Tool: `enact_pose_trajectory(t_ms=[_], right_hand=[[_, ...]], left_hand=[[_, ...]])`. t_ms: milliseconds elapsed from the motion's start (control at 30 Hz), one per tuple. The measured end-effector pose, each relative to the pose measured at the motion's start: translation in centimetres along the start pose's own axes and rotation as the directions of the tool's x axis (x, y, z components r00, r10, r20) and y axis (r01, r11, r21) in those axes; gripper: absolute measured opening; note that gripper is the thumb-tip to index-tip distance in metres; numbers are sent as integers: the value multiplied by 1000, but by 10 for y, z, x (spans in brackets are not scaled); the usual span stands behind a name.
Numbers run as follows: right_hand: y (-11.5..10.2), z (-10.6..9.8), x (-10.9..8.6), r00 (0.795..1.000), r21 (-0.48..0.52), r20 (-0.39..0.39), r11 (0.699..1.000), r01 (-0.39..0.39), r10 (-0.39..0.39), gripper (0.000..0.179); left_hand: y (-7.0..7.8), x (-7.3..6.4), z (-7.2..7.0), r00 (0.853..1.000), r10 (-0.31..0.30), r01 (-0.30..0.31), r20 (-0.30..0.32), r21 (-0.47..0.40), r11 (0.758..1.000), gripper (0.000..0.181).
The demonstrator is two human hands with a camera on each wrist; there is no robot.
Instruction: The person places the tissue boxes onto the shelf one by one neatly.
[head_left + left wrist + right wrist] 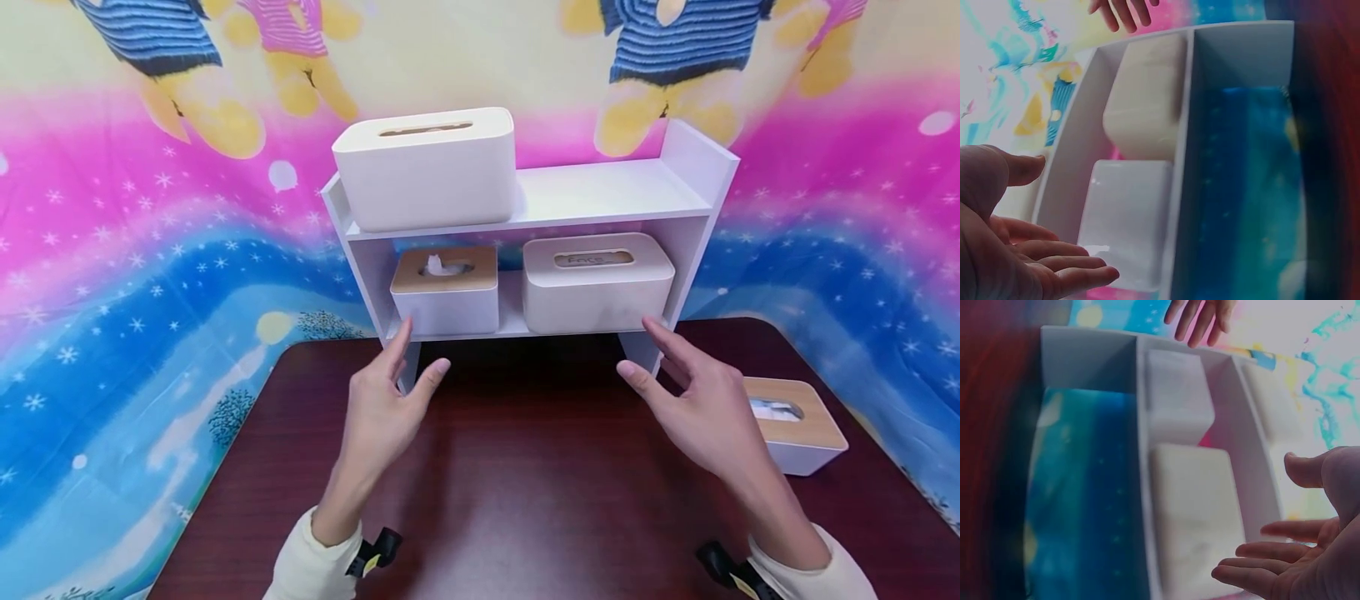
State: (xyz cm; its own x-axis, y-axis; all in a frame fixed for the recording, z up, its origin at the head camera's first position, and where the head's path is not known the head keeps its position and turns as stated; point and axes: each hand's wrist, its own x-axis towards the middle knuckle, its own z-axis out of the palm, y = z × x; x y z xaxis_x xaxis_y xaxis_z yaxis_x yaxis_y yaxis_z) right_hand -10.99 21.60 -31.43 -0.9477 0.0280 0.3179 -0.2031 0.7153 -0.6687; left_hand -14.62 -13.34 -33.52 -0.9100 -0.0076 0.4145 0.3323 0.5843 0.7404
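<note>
Both hands are raised in front of a white two-tier shelf (615, 187), palms facing each other, with nothing held. My left hand (382, 408) has its fingers extended and thumb apart, nearest the small tissue box (446, 312) with a wood-look lid on the lower tier. Tissue pokes out of that box's slot. My right hand (705, 412), likewise spread, is in front of the cream tissue box (600, 307) on the same tier, which has writing visible in its slot. In the left wrist view the left fingers overlap the small white box (1125, 225).
A larger cream tissue box (431, 187) sits on the upper tier at left. Another wood-lidded tissue box (813, 421) stands on the dark red-brown table (525, 500), right of the shelf and partly behind the right hand. A colourful printed cloth (112, 292) hangs behind.
</note>
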Motion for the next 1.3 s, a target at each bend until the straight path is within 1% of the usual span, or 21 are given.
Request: enact_pose_trajectory(t_ms=[133, 233, 400, 567, 800, 900, 1000, 1200, 1300], right_hand=[[18, 2, -3, 1000, -26, -2, 1000, -2, 2, 71], [32, 3, -5, 1000, -40, -2, 999, -22, 22, 71], [54, 2, -6, 998, -69, -8, 996, -64, 64, 73], [71, 0, -7, 996, -99, -26, 992, -84, 82, 72], [91, -8, -9, 995, -159, -48, 983, -96, 90, 70], [99, -14, -12, 993, -168, -51, 979, -113, 106, 69], [108, -21, -15, 990, -175, -39, 974, -141, 137, 72], [128, -34, -17, 986, -247, -45, 955, -167, 161, 75], [137, -39, -16, 982, -273, -62, 944, -187, 176, 78]], left_hand=[[-2, -5, 14, 999, 20, -20, 26, 11, 1000, 78], [-3, -8, 27, 998, 40, -41, 48, 11, 999, 76], [-3, -11, 49, 993, 57, -56, 100, -14, 998, 75], [-1, -12, 67, 988, 70, -67, 138, -25, 997, 75], [7, -13, 91, 975, 104, -92, 195, -70, 993, 75], [11, -13, 101, 970, 103, -86, 221, -85, 993, 76], [17, -15, 112, 963, 94, -74, 254, -88, 993, 76], [28, -18, 137, 944, 91, -73, 317, -68, 995, 79], [33, -19, 148, 939, 88, -65, 334, -79, 995, 80]])
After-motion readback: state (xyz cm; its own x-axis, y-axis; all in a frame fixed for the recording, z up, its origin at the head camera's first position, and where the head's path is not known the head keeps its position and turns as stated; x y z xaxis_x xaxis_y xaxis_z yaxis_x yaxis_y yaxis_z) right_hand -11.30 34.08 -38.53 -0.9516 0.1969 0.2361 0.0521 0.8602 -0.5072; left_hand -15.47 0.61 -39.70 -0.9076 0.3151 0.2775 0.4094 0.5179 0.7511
